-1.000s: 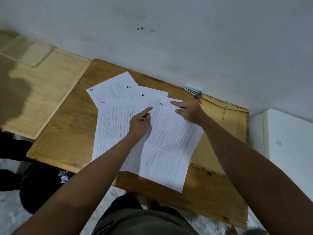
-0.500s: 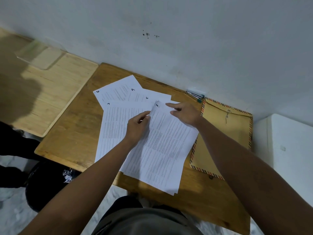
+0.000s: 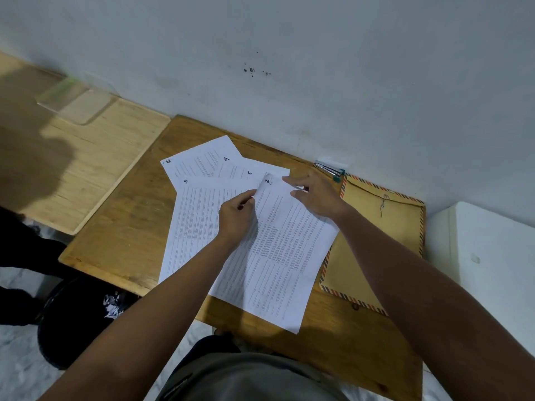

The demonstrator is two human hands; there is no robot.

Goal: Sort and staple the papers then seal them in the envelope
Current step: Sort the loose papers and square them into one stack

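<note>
Your left hand (image 3: 236, 217) fingers pinch the nearest sheet's (image 3: 285, 256) left edge; your right hand (image 3: 315, 195) rests on it with straight fingers. Numbered papers (image 3: 202, 169) fan across the wooden tabletop (image 3: 121, 227); envelope (image 3: 376, 227) and stapler (image 3: 330, 170) lie against the white wall (image 3: 318, 68).

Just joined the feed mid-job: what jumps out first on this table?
Fanned white printed sheets with handwritten numbers cover the middle of the wooden table. The left hand pinches the top sheet's edge while the right hand rests on it. A brown striped-edge envelope lies to the right, a stapler by the wall.
</note>
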